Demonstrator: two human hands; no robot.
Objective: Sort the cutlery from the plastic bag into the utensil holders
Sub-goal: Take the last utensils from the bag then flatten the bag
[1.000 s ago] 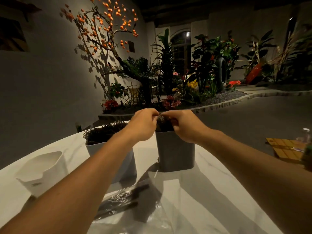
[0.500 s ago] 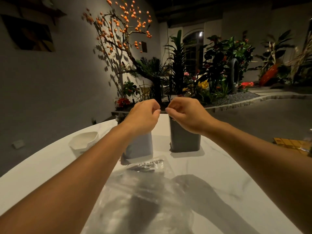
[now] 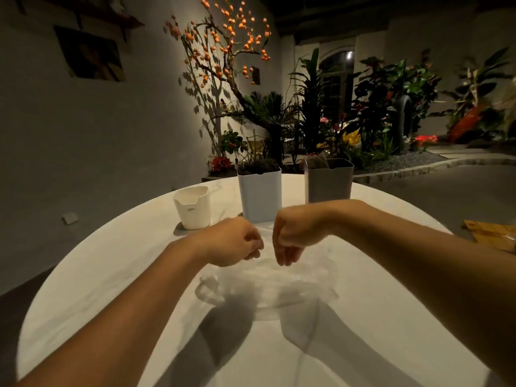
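A clear plastic bag [image 3: 282, 280] lies crumpled on the white round table [image 3: 117, 275] in front of me; its contents are not discernible. My left hand [image 3: 233, 241] and my right hand [image 3: 296, 236] hover close together over the bag's far edge with fingers curled in; whether they touch the bag is unclear. Behind them stand three holders: a white square holder [image 3: 261, 196] with dark cutlery in it, a grey square holder [image 3: 329, 182] with cutlery tips showing, and a low white cup-shaped holder [image 3: 192, 208] at the left.
The table's curved edge falls away at the left and far side. A yellowish flat object [image 3: 491, 233] lies at the right edge. Beyond the table are a wall, an orange-fruited tree [image 3: 223, 51] and a bed of plants.
Both hands have drawn back from the top of the grey holder and dropped down to the plastic bag. My view has pulled back, so the holders look farther away.
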